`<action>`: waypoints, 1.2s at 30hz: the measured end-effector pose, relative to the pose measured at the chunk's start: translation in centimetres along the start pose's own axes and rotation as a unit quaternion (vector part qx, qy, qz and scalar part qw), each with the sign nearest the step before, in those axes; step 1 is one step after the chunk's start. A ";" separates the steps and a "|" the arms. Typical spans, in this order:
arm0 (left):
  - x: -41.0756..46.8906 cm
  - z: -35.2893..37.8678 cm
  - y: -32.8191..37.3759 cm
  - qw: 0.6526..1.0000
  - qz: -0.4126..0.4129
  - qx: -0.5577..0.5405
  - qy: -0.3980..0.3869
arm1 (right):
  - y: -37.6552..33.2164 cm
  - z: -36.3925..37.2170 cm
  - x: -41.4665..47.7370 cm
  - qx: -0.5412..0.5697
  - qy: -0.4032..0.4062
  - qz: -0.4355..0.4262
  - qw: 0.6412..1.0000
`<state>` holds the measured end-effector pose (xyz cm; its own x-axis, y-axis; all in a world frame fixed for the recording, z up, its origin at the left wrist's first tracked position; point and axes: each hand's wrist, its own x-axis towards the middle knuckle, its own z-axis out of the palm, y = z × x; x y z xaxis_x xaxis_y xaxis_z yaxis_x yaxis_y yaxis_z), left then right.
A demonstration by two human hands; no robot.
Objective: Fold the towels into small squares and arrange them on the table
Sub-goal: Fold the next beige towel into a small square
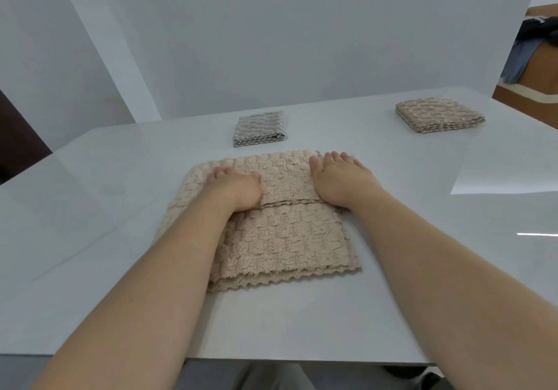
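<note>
A: Report the scene, left to right, using clock positions from the centre of the bench (90,238).

B: Left hand (234,188) — at about 11 o'clock from the middle of the beige towel (280,238), palm down on the cloth. Its fingers are curled under somewhat and press on the folded-over upper layer near that layer's left end. It grips nothing; it rests flat on the fabric.

A: And the towel itself?

B: The beige towel lies at bench centre, partly folded. The far portion is doubled back toward the near side, and its edge forms a seam across the width, just under both wrists. The near edge shows two scalloped layers.

A: Next item.

B: Grey folded towel (260,128), at 12 o'clock, just beyond the beige towel's far edge and apart from it. It is a small square, lying flat.

A: Right hand?

B: Right hand (339,178) — at about 1 o'clock on the beige towel, spread wide with fingers extended, palm down on the right end of the folded layer. It holds nothing; the fingertips reach the towel's far edge.

A: Farthest right?

B: Tan folded towel (439,114), at 2 o'clock near the far right bench edge, well apart from the others. Stacked layers show along its near side.
</note>
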<state>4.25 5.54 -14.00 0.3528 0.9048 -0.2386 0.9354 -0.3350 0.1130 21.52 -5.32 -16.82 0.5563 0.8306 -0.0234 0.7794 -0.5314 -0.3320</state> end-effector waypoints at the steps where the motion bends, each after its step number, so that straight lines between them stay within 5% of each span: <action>1: 0.2 -0.5 0.1 1.000 0.003 0.003 -0.007 | 0.3 -0.1 0.1 0.001 0.001 0.007 1.000; 5: 0.9 -1.2 0.7 0.999 0.025 0.014 0.013 | 2.0 -0.8 0.0 -0.013 0.001 0.046 0.999; 13: 1.4 -0.3 -2.0 0.975 -0.023 -0.014 0.222 | 2.6 -1.1 -0.4 -0.041 0.025 0.041 0.998; 23: 2.1 -0.3 -2.6 0.976 -0.005 -0.079 0.201 | 2.5 -1.2 0.0 -0.012 0.029 0.067 0.997; 36: 1.4 -0.7 -3.1 0.932 0.056 -0.209 0.291 | 2.5 -2.7 -0.6 0.141 0.110 0.020 0.984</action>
<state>1.80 8.06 -14.06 0.2612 0.9009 0.3467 0.7603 -0.4133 0.5011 23.96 -7.63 -15.06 0.6582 0.7374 0.1514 0.6614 -0.4704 -0.5842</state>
